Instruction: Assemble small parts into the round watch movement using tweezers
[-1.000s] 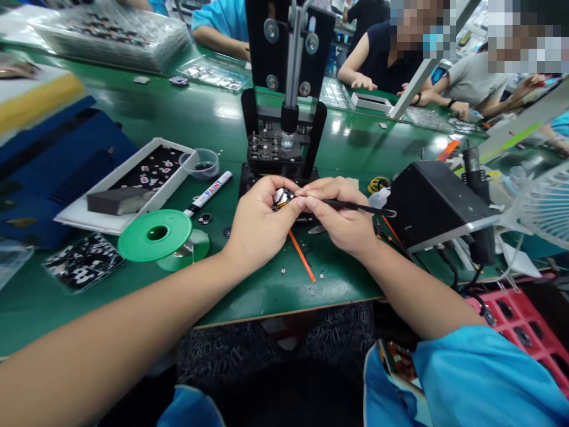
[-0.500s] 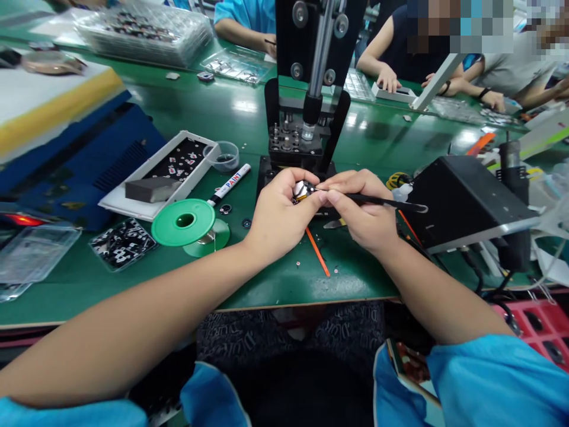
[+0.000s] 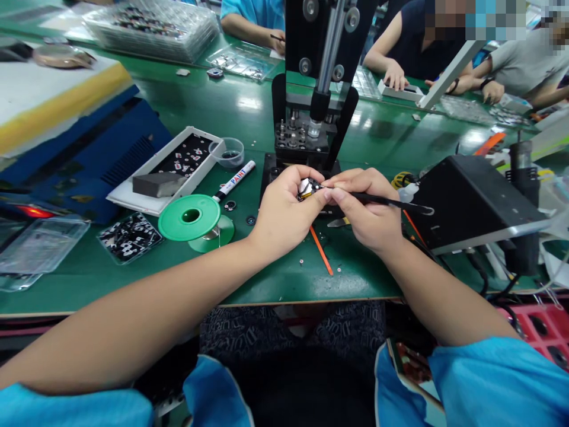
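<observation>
My left hand (image 3: 284, 216) is closed around a small device part (image 3: 307, 188), silver and black with a yellowish edge, pinched between thumb and fingers. In my right hand (image 3: 371, 207) are slim black tweezers (image 3: 400, 203), their tail end pointing right. The tip meets the part beside my left thumb, and the fingertips of both hands touch or nearly touch. Fingers cover much of the part and the tip. Both hands are just above the base of a black press (image 3: 302, 139). Below them an orange stick (image 3: 320, 250) lies on the green bench (image 3: 267, 279).
On the left are a green spool (image 3: 175, 218), a paint marker (image 3: 235, 179), a white tray (image 3: 202, 172), a clear box of small parts (image 3: 128, 240) and a blue machine (image 3: 106, 148). A black box (image 3: 471, 201) stands at right. Co-workers sit across the bench.
The whole view has shifted slightly, so the scene sits a little farther right. Both hands keep their hold on the part and the tweezers, with hardly any other movement.
</observation>
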Demonstrator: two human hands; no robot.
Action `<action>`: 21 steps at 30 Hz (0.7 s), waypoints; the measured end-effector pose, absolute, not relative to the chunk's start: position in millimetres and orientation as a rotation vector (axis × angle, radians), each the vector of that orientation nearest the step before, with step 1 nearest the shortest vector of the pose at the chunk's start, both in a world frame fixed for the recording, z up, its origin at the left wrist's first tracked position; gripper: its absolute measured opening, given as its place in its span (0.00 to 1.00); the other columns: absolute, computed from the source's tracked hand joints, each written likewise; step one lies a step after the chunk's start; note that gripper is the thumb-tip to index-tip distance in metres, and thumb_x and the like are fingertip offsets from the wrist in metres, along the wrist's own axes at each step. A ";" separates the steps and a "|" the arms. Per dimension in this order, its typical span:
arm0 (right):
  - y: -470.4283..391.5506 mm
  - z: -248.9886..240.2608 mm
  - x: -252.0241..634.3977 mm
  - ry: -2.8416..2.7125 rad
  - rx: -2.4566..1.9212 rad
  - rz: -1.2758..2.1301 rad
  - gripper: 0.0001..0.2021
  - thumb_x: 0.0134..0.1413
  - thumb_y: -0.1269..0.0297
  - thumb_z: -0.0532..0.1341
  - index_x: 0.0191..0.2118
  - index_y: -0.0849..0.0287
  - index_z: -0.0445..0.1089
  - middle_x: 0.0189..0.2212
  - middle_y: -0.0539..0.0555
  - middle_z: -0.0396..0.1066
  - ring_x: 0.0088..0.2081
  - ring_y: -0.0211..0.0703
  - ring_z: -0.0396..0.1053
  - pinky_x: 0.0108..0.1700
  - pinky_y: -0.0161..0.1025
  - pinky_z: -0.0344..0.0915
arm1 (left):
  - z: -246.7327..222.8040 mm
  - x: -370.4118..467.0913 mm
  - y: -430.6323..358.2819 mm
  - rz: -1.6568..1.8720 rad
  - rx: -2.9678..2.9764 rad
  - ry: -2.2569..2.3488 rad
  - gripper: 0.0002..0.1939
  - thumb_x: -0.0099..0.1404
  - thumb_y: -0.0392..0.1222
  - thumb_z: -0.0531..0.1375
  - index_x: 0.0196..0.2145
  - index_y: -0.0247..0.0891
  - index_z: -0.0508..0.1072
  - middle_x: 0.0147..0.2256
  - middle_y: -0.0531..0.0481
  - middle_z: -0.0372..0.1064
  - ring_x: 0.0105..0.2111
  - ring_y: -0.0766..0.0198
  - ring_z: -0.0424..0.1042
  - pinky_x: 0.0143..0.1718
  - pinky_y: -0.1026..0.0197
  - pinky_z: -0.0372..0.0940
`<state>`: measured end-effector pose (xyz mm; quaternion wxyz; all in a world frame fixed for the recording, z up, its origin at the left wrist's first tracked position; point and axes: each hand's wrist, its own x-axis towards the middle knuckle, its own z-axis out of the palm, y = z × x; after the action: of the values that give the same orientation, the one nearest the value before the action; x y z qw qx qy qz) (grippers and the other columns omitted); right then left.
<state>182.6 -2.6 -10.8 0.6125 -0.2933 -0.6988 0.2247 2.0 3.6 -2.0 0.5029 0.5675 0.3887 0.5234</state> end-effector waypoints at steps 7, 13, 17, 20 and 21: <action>-2.4 -11.5 182.4 -1.590 -0.667 0.561 0.04 0.69 0.62 0.74 0.40 0.48 0.81 0.42 0.49 0.87 0.46 0.46 0.86 0.51 0.50 0.85 | -0.7 2.4 3.7 1.257 1.354 0.918 0.23 0.59 0.53 0.83 0.42 0.43 0.78 0.31 0.55 0.71 0.32 0.64 0.67 0.35 0.60 0.65; -1.8 -11.4 182.6 -1.605 -0.660 0.552 0.04 0.69 0.64 0.75 0.42 0.47 0.82 0.43 0.49 0.87 0.47 0.45 0.86 0.53 0.49 0.85 | -1.6 0.7 4.5 1.257 1.395 0.927 0.16 0.63 0.47 0.79 0.41 0.42 0.78 0.31 0.54 0.72 0.31 0.64 0.67 0.34 0.61 0.65; -1.5 -11.4 182.6 -1.587 -0.605 0.579 0.06 0.69 0.69 0.74 0.42 0.48 0.82 0.42 0.49 0.86 0.46 0.43 0.86 0.52 0.46 0.84 | -3.2 2.0 4.7 1.264 1.368 0.885 0.19 0.62 0.47 0.80 0.43 0.41 0.78 0.32 0.55 0.72 0.32 0.65 0.67 0.34 0.61 0.66; -0.9 -12.3 182.2 -1.590 -0.599 0.572 0.06 0.69 0.69 0.73 0.41 0.49 0.82 0.41 0.49 0.86 0.46 0.43 0.86 0.51 0.46 0.83 | -2.9 1.8 5.1 1.266 1.392 0.878 0.21 0.60 0.51 0.81 0.43 0.42 0.78 0.31 0.56 0.72 0.31 0.65 0.67 0.33 0.62 0.65; -0.7 -12.6 182.0 -1.593 -0.605 0.563 0.06 0.69 0.69 0.74 0.41 0.49 0.82 0.41 0.49 0.86 0.46 0.44 0.86 0.52 0.47 0.83 | -2.6 1.4 5.4 1.270 1.403 0.877 0.22 0.60 0.52 0.81 0.42 0.41 0.78 0.30 0.56 0.71 0.30 0.65 0.66 0.33 0.62 0.65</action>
<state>182.0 -0.7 -12.6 0.6238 -0.2635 -0.6938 0.2451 1.4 5.4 -2.6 0.5038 0.5810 0.3634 0.5258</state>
